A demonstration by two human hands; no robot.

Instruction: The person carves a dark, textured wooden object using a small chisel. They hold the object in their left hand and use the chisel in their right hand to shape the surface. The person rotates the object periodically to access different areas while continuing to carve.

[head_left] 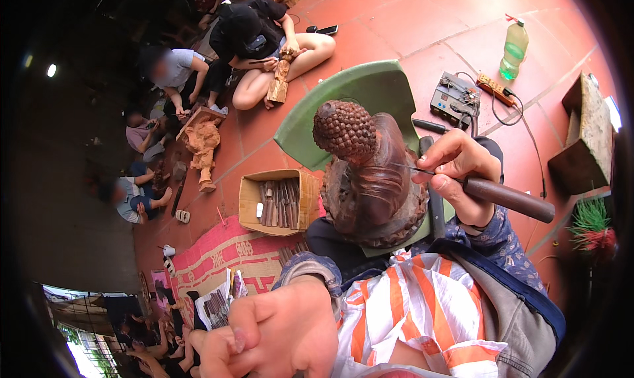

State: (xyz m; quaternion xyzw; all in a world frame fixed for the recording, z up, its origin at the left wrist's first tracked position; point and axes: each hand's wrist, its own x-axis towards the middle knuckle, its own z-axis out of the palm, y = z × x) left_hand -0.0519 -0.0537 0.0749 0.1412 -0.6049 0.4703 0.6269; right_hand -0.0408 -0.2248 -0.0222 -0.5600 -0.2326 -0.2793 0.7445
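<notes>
In front of me a dark brown carved wooden figure (386, 173), with a head of knobbly curls, lies tilted across my lap. My right hand (456, 173) grips a thin-bladed carving chisel (508, 198) by its shank, its round dark handle sticking out to the right. The chisel's slim tip meets the figure's side, or lies just over it. Low in the view, close to the camera, my left hand (284, 328) is raised with its fingers curled in; nothing shows in it. A dark mallet-like stick (436, 209) leans beside the figure.
Behind the figure stands a green plastic seat (356, 80). A cardboard box (277, 203) of chisels sits left, near a red-patterned mat (218, 252). To the right are a grey electrical unit (456, 99), a power strip (495, 89), cables and a green bottle (514, 51). Other people carve at far left.
</notes>
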